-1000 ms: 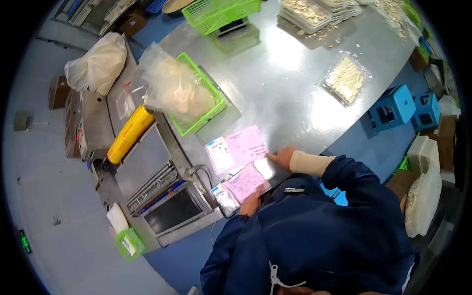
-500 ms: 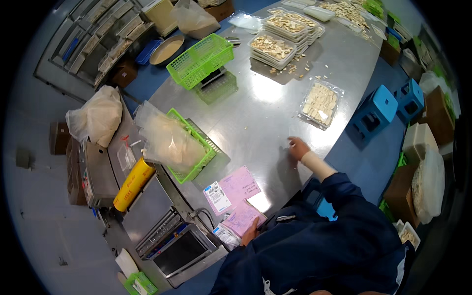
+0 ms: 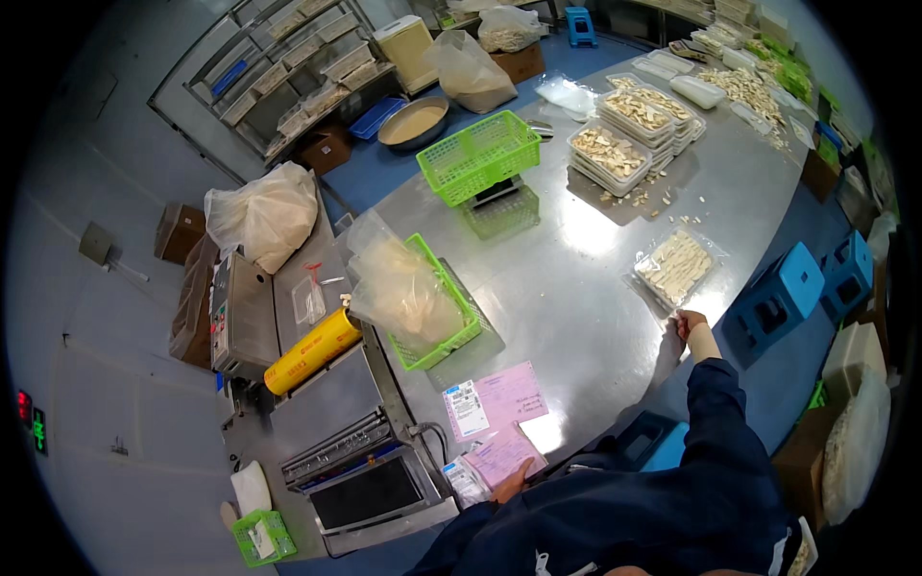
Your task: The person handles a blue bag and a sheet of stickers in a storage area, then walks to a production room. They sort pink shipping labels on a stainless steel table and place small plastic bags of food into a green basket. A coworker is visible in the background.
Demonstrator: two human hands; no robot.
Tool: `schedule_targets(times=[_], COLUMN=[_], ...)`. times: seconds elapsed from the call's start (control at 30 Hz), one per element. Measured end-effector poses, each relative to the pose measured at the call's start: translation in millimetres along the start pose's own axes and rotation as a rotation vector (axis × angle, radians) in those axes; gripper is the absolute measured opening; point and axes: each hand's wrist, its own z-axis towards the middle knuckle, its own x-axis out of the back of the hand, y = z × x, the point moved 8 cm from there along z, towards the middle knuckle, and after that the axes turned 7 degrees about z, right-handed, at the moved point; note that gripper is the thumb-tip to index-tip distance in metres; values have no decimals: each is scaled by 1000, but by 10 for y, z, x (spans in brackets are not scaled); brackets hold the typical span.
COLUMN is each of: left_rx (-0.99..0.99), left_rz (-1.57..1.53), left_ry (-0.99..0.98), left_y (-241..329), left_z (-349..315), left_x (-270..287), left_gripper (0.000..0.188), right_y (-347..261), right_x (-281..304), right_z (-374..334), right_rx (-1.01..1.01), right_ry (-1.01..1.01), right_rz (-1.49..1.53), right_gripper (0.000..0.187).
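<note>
Noted at near edge of desk point(image 3: 567, 331): left hand point(image 3: 511, 483) on pink pad point(image 3: 504, 451); cannot tell whether gripping. By right edge: right hand point(image 3: 690, 325), well out from body, loosely curled, beside film-wrapped pack of pale slices point(image 3: 676, 266); cannot tell whether touching or pinching.

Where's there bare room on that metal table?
The table is mostly bare between the bag-filled green basket and the tray beside the right hand. The far end is crowded with stacked trays and loose slices, the near edge with pink papers touching the left hand.

table point(image 3: 567, 322): smooth, glossy metal | lower pink sheet point(image 3: 503, 453): matt paper | tray wrap point(image 3: 713, 252): clear, shiny plastic | sleeve point(image 3: 715, 392): matt cloth
</note>
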Motion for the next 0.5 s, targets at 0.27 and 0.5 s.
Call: schedule_targets(times=[0.27, 0.5], left_rx=[-259, -148], left_rz=[-32, 51], left_ry=[74, 217], left_y=[478, 327], left_z=[-106, -187], left_x=[32, 145], left_gripper=[60, 60], right_y=[-1297, 480], right_x=[2283, 364], right_z=[543, 482], right_rx=[528, -137], right_ry=[269, -318], right_rz=[152, 380], right_gripper=[15, 29])
